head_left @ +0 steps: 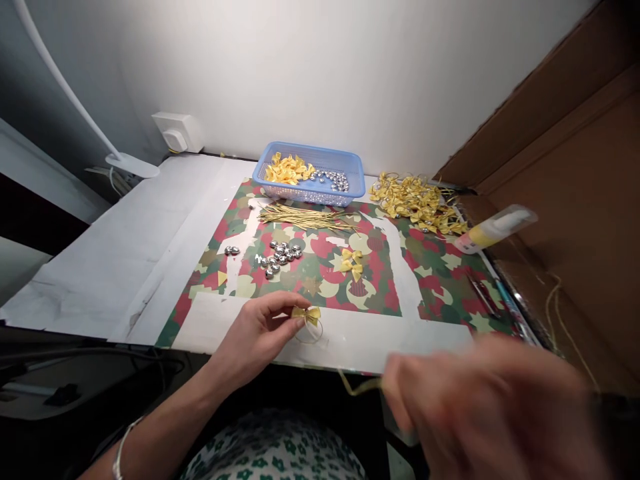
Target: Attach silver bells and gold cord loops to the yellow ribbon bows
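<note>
My left hand (260, 330) pinches a small yellow ribbon bow (307, 314) with a thin gold cord loop (310, 332) hanging from it, just above the white front strip of the table. My right hand (480, 407) is close to the camera at the lower right and smeared by motion. A gold cord end (357, 387) sticks out from its left side. Its fingers cannot be made out.
A camouflage-patterned sheet (430, 280) covers the table. On it lie silver heart beads (280, 257), loose yellow bows (353, 261) and a bundle of gold cords (305, 217). A blue basket (355, 180), a heap of finished bows (417, 203) and a glue bottle (495, 228) stand behind.
</note>
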A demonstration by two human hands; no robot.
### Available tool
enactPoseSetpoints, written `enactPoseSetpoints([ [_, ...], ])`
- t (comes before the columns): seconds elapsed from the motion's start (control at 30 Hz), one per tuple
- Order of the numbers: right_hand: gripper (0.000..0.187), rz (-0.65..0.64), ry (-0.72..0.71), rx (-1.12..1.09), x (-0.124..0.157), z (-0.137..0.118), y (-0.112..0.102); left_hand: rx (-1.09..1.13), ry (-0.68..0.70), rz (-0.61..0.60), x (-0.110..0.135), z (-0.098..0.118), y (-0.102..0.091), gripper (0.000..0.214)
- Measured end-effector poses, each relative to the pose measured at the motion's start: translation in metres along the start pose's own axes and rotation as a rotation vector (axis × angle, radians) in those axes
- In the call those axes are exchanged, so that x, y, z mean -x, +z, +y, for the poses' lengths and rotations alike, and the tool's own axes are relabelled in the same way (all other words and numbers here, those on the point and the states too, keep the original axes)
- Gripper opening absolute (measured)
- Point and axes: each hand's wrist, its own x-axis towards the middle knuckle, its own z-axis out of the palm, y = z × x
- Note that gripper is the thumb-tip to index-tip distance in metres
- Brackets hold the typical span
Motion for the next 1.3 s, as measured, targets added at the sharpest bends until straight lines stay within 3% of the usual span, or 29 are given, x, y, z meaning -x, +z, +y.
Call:
enactPoseSetpoints([
  [0.07, 0.022, 0.024, 0.048, -0.047, -0.015, 0.005, 0.010, 0.104, -0.055, -0.033, 0.005, 0.008, 0.000, 0.016],
  [0.17, 0.017, -0.071, 0.052, 0.045, -0.029, 0.013, 0.016, 0.223, -0.093, -0.048, 0.012, 0.020, 0.000, 0.012],
  [0.3, 0.018, -0.148, -0.061, 0.250, -0.033, 0.018, 0.022, 0.270, -0.078, -0.064, 0.019, 0.033, 0.003, 0.007],
  [0.4, 0.010, -0.135, -0.165, 0.281, -0.031, 0.020, 0.027, 0.302, -0.093, -0.097, 0.020, 0.036, 0.003, 0.007],
  [0.5, 0.020, -0.157, -0.196, 0.270, -0.032, 0.018, 0.026, 0.362, -0.132, -0.142, 0.016, 0.036, 0.000, 0.010],
  [0.57, 0.023, -0.265, -0.080, 0.178, -0.033, 0.015, 0.021, 0.413, -0.179, -0.224, 0.013, 0.038, -0.004, 0.009],
  [0.67, 0.028, -0.438, 0.235, -0.130, -0.036, 0.010, 0.015, 0.449, -0.252, -0.334, 0.010, 0.043, -0.011, 0.005],
  [0.73, 0.033, -0.453, 0.380, -0.302, -0.037, 0.007, 0.013, 0.461, -0.272, -0.354, 0.009, 0.048, -0.013, 0.006],
  [0.87, 0.035, -0.352, 0.373, -0.327, -0.036, 0.002, 0.015, 0.474, -0.252, -0.371, 0.011, 0.051, -0.013, 0.010],
  [1.1, 0.026, -0.268, 0.291, -0.172, -0.034, 0.011, 0.013, 0.473, -0.221, -0.275, 0.016, 0.043, -0.008, 0.012],
  [1.2, 0.021, -0.058, 0.271, -0.204, -0.030, 0.005, 0.008, 0.456, -0.201, -0.244, 0.015, 0.040, -0.007, 0.012],
  [1.3, 0.015, 0.210, 0.102, -0.259, -0.025, -0.012, -0.006, 0.398, -0.180, -0.207, 0.010, 0.037, -0.007, 0.008],
])
